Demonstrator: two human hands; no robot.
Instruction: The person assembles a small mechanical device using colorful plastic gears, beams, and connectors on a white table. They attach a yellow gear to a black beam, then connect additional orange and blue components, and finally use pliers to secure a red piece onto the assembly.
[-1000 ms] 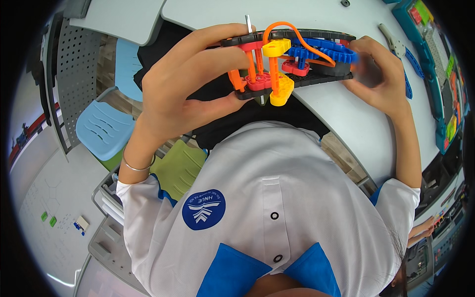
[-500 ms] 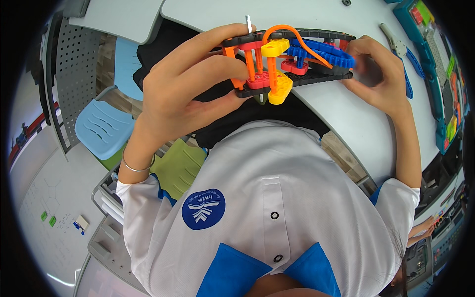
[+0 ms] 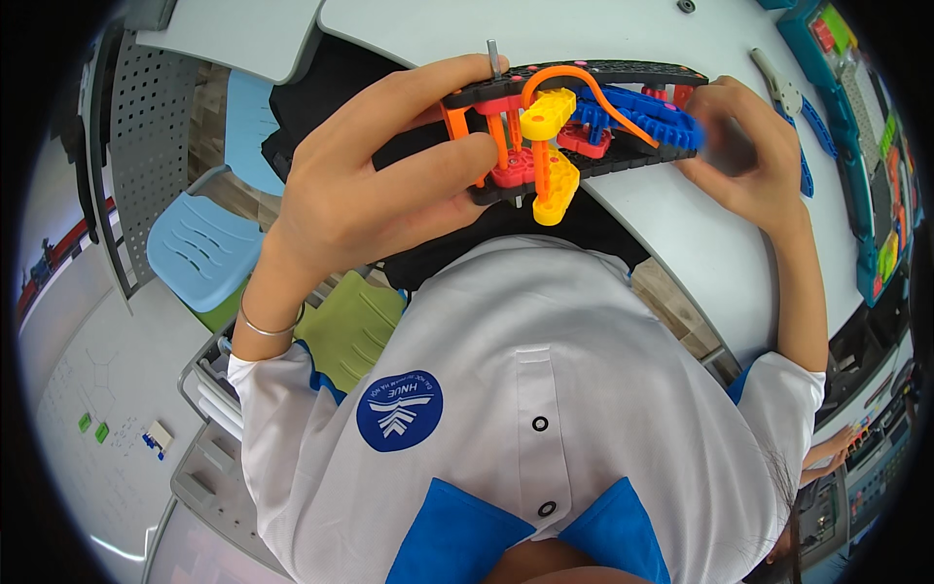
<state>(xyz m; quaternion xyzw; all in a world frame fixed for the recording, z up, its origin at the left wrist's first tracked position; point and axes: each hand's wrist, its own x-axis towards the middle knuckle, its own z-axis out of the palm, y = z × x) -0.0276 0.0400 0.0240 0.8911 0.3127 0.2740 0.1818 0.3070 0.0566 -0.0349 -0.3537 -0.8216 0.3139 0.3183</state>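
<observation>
A building-kit model (image 3: 584,161) is held up over the near edge of the table. It has black beams above and below, orange and red posts, yellow angled pieces, blue gears and a curved orange strip. My left hand (image 3: 375,180) grips its left end, fingers spread over the frame and thumb underneath. A grey metal axle (image 3: 493,60) sticks up beside the left fingertips. At the model's right end, my right hand (image 3: 754,146) is curled round the corner by the blue gears, with one finger blurred and the fingertips partly hidden.
Grey-and-blue pliers (image 3: 786,102) lie on the white table (image 3: 671,234), right of my right hand. Beyond them stands a teal parts tray (image 3: 856,195) of coloured pieces. A small black ring (image 3: 686,6) lies at the far edge. Blue (image 3: 202,251) and green (image 3: 358,321) chairs stand at left.
The model has tipped and shifted slightly right, showing more of the top of its upper black beam. Both hands stay at its ends, and the right hand's finger is still blurred.
</observation>
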